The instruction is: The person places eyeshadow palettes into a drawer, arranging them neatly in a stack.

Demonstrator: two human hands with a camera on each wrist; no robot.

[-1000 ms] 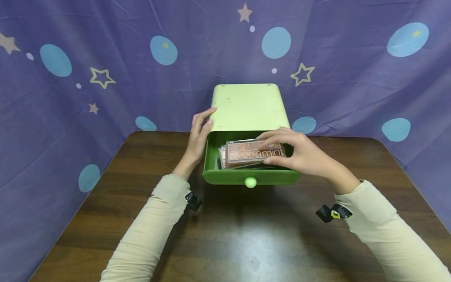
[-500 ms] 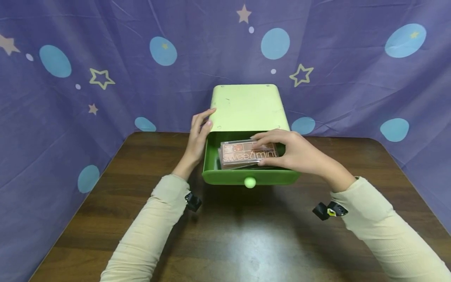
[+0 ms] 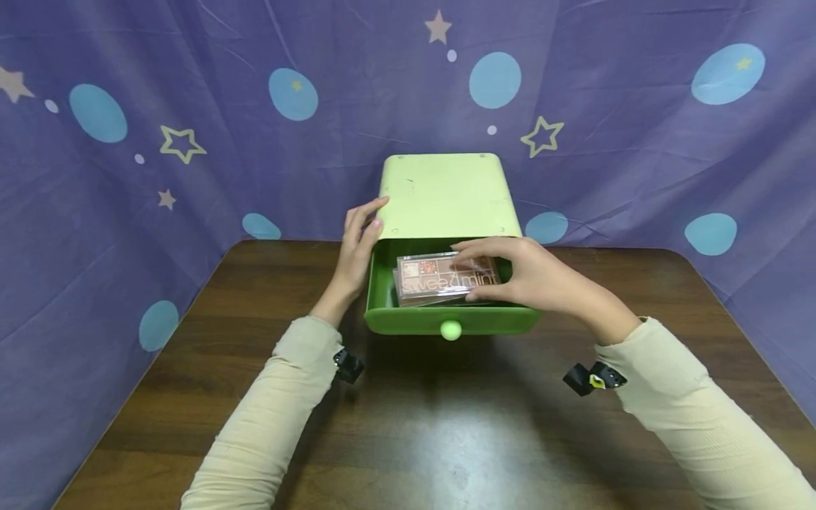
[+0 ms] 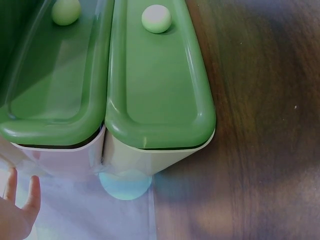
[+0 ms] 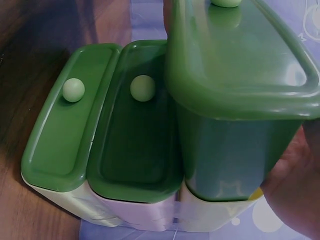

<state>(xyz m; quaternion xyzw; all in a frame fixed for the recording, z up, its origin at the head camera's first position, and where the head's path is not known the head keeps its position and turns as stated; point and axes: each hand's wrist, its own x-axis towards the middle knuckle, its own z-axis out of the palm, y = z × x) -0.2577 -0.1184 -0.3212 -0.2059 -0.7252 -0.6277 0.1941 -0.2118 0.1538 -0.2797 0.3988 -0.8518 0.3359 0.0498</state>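
A small cabinet with a pale green top (image 3: 446, 195) stands at the back of the table, its dark green top drawer (image 3: 408, 322) pulled out. Inside the drawer lies a stack of clear-lidded eyeshadow palettes, the uppermost palette (image 3: 423, 283) lettered in large print. Thumb and fingers of my right hand (image 3: 532, 273) grip this upper palette by its front and back edges. My left hand (image 3: 355, 248) rests with extended fingers against the cabinet's left side; two fingertips (image 4: 34, 195) show in the left wrist view. The palettes are out of sight in both wrist views.
Below the pulled-out drawer are two shut drawers (image 5: 132, 165) (image 5: 57, 150) with round pale green knobs. The dark wooden table (image 3: 395, 439) extends in front. A purple curtain (image 3: 357, 64) with stars and blue ovals hangs behind the cabinet.
The right hand has moved slightly left and lowered the upper palette onto the stack in the drawer. The left hand has stayed on the cabinet's side.
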